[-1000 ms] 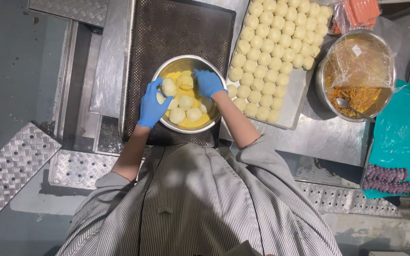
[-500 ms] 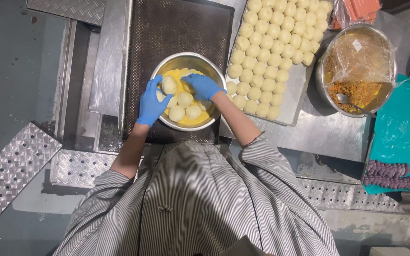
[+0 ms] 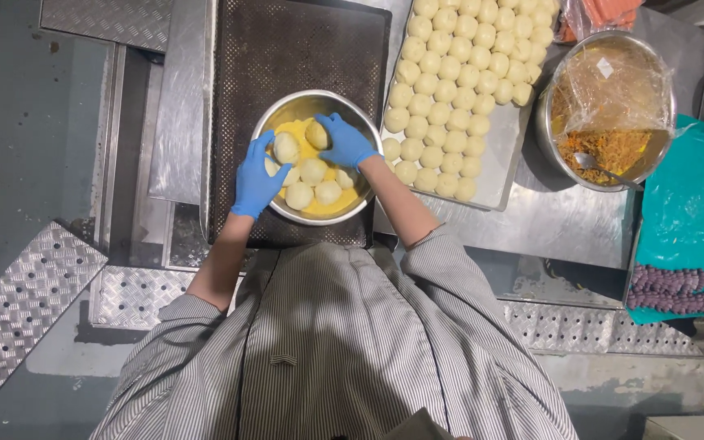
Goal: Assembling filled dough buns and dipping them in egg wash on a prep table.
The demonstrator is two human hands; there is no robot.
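A steel bowl of yellow liquid with several pale dough balls stands on a dark perforated tray. My left hand, in a blue glove, reaches over the bowl's left rim and holds one dough ball above the liquid. From the right my right hand, also blue-gloved, is closed on another dough ball.
A metal tray with rows of dough balls lies right of the bowl. Farther right is a large steel bowl with orange shredded filling, a spoon and plastic film. A teal sheet with purple pieces lies at far right. Checker-plate steps are at left.
Both hands have stayed in the bowl, shifting slightly while turning dough balls in the yellow liquid. The right hand has moved in from the rim toward the centre.
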